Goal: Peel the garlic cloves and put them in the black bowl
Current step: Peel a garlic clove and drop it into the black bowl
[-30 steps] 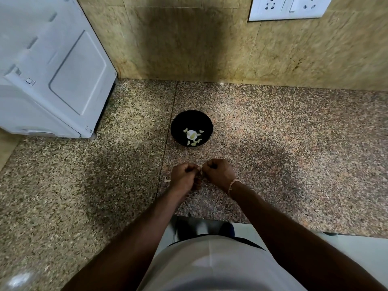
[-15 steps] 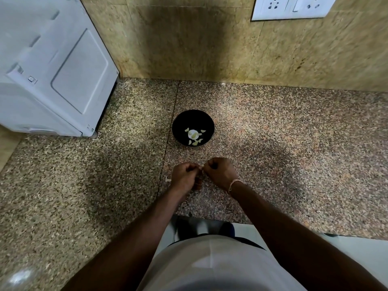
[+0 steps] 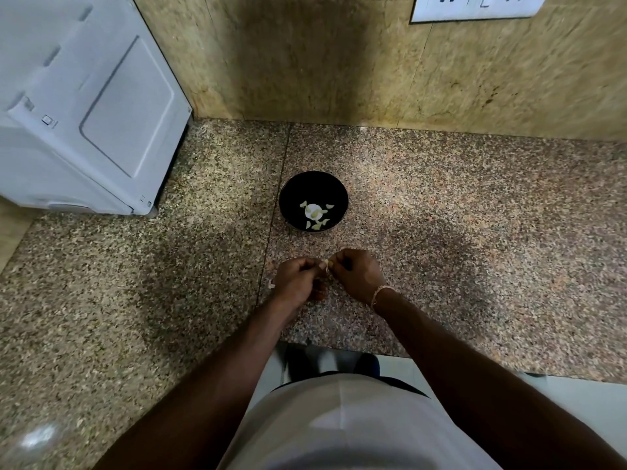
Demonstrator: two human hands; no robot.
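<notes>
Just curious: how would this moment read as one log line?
step: peeling | left hand, right hand: pinch small pale garlic clove | round black bowl: holds cloves

Pale garlic clove (image 3: 326, 266) pinched between hands; black bowl (image 3: 314, 201) holds peeled cloves (image 3: 315, 214).

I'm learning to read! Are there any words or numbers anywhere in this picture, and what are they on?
No words or numbers can be read anywhere.
White boxy appliance: small marks near its lower corner, too tiny to read.
White wall switch-and-socket plate: only holes and switches, no text.
Round black bowl: no label.
</notes>
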